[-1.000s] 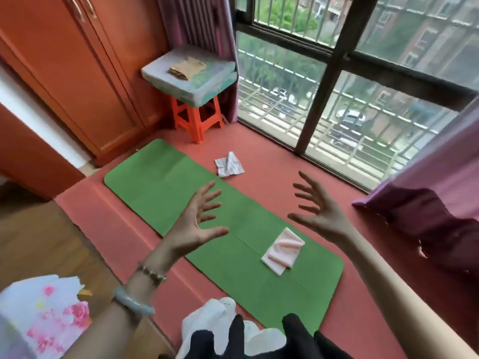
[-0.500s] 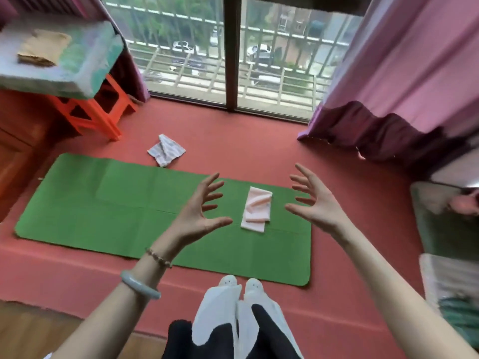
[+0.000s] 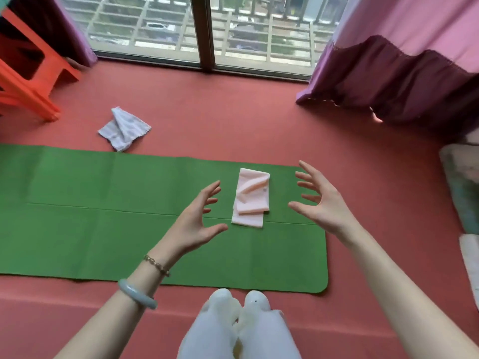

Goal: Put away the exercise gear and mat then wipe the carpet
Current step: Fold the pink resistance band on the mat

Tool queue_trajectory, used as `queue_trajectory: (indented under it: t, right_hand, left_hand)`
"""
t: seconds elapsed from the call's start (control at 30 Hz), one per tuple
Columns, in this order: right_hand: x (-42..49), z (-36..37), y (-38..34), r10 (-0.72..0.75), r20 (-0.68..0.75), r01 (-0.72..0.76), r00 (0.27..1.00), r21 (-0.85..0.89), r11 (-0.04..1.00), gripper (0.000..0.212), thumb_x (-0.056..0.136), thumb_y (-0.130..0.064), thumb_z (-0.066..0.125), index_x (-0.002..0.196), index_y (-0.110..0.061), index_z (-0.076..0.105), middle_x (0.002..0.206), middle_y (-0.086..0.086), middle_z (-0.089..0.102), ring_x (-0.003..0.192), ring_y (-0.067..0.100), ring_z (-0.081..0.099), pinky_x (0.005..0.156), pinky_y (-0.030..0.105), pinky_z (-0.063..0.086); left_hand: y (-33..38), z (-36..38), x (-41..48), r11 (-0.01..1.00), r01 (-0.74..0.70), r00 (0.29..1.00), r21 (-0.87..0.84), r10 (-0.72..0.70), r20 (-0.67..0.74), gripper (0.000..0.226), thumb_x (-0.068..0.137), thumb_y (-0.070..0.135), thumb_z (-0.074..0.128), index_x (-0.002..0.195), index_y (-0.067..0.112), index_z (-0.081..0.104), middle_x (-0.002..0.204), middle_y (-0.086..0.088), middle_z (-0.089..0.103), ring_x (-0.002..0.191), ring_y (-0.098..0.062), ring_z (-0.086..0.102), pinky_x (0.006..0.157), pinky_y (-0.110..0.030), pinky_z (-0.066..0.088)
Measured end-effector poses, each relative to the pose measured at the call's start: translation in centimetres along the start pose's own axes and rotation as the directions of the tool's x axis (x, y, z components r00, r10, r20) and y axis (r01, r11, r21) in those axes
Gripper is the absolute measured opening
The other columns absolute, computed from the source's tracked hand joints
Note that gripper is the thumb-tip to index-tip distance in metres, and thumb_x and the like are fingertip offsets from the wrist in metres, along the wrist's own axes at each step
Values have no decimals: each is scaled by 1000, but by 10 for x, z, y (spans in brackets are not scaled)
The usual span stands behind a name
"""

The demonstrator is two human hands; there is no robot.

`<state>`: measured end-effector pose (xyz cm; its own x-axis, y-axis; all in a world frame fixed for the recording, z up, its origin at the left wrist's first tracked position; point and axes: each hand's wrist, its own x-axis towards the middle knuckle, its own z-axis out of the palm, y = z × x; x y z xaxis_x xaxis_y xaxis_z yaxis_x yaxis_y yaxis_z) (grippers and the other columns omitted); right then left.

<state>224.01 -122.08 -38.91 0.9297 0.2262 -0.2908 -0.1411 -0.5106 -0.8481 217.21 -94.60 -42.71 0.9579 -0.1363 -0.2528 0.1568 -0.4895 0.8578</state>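
A green exercise mat (image 3: 103, 216) lies flat across the red carpet (image 3: 233, 112). A folded pale pink band or cloth (image 3: 251, 198) rests on the mat's right part. My left hand (image 3: 197, 221) hovers just left of the pink item with fingers spread, holding nothing. My right hand (image 3: 321, 203) hovers just right of it, fingers also spread and empty. A crumpled white striped cloth (image 3: 123, 129) lies on the carpet beyond the mat's far edge.
An orange plastic stool (image 3: 28, 81) stands at the far left. Purple and pink curtains (image 3: 401, 68) hang at the right beside the floor-length window (image 3: 204, 29). Cushions or bedding (image 3: 464, 187) lie at the right edge. My white-socked feet (image 3: 238, 304) stand at the mat's near edge.
The view has turned to face the mat square on and come closer. Both hands stay spread and empty, now on either side of the pink item.
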Motion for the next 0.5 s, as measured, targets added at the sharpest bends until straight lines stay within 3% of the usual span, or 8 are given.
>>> queue_trajectory:
  t: [0.3,0.5]
  right_hand:
    - [121,69,210,-9,-25,7,1000,-77,997,77,77,-5,72,139,-32,37,129,-8,49,117,7,49,96,23,42]
    - [189,118,347,-26,50,34,998,-176,984,68,76,-6,72,135,-28,45,129,-13,46,120,9,46,102,35,43]
  left_hand:
    - [-204,112,136,995,-18,998,99,12,58,82,77,14,74,143,22,26,139,6,39,118,-8,45,98,-22,37]
    - [-325,188,201,963,-74,989,260,38,141,69,85,14,65,143,18,28,141,-1,40,126,-14,43,106,-27,34]
